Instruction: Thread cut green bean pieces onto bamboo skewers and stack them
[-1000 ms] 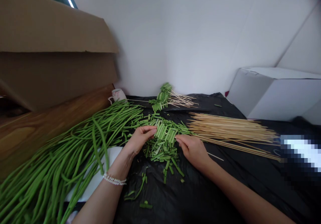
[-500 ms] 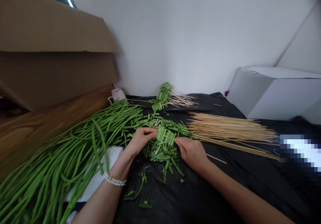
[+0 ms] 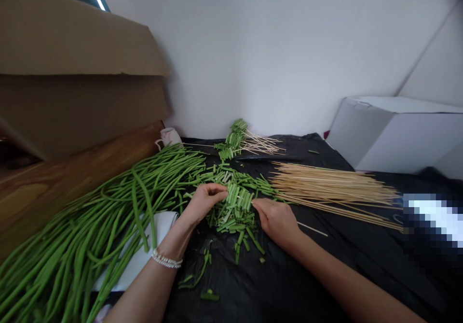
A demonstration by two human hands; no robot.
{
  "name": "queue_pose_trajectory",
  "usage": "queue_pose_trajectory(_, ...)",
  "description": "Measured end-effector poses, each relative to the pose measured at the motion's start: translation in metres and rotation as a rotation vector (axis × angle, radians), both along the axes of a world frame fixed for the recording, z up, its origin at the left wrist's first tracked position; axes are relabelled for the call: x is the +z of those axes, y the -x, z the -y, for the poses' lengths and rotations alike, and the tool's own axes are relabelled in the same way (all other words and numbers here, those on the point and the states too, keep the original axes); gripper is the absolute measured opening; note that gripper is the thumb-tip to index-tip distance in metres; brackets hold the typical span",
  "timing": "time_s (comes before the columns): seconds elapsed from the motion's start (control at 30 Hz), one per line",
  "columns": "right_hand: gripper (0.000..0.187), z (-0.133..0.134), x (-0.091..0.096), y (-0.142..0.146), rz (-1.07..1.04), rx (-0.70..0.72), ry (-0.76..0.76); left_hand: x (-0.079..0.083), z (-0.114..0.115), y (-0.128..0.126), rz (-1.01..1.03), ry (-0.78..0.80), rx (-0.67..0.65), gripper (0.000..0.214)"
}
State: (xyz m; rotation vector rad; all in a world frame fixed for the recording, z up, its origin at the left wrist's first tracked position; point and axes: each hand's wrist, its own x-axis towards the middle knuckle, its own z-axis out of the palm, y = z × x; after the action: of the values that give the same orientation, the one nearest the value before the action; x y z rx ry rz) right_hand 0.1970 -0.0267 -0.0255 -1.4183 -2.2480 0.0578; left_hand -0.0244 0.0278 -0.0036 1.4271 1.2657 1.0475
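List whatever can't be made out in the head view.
In the head view:
Skewer: partly hidden by the right hand.
Cardboard box: cut off by the left edge.
Heaped cut beans: overlapping, too small to count.
Pixelated patch: mosaic hides what lies there.

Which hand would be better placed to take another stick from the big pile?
Probably the right hand, though it holds a single stick: the pile of sticks lies on its side, just beyond it. The left hand is farther off, at the opposite end of the threaded bean pieces.
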Motion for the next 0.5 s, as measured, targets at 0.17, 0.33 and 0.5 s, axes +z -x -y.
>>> queue_pose_trajectory(0.17, 0.028, 0.0013, -0.0013, 0.0009, 0.000, 0.005, -0.018, 0.0030, 0.0019, -0.0020, 0.018, 0.004, 0.005, 0.019)
queue_pose_trajectory(0.33, 0.027, -0.0013, -0.0020, 0.0001, -0.119, 0.028, -0.068, 0.0075, 0.0080, -0.0072, 0.295, 0.126, 0.050, 0.029)
queue_pose_trajectory(0.5, 0.027, -0.0027, -0.0022, 0.0000, -0.223, 0.041, -0.109, 0.0082, 0.0096, -0.0099, 0.509, 0.270, 0.031, 0.028)
